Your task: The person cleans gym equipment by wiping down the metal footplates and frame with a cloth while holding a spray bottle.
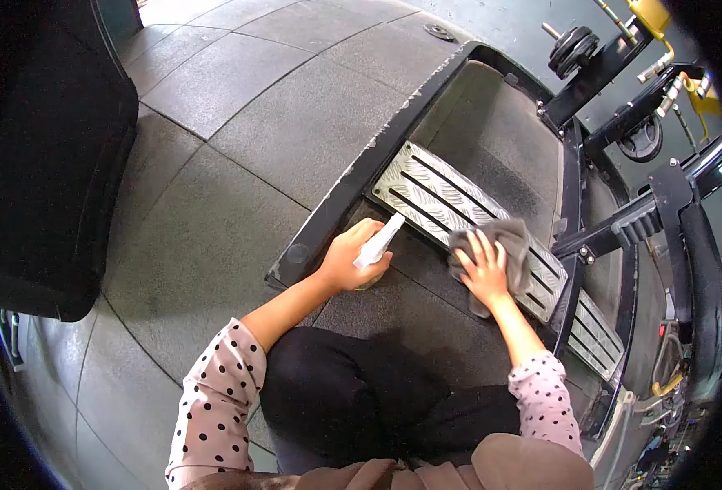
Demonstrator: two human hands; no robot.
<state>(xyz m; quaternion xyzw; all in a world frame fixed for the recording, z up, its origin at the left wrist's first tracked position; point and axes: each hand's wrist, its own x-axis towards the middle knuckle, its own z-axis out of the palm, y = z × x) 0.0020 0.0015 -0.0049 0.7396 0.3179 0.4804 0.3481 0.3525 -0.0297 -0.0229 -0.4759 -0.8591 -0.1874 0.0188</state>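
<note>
My left hand (354, 255) is closed around a spray bottle (379, 243); its white nozzle head points up and away, and most of its body is hidden by my fingers. Under my right hand (485, 268), a grey cloth (514, 245) is pressed on a silver metal footplate (434, 189) with black slots. The fingers of that hand lie spread over the cloth, which covers part of the plate's right half. The spray nozzle is close to the plate's near-left edge.
A black metal frame (353, 175) surrounds the footplate on dark floor tiles (222, 204). Another slotted plate (596, 339) lies at the lower right. Weight discs (573, 51) and machine arms (622, 216) stand at the right. A black padded object (51, 163) stands at the left.
</note>
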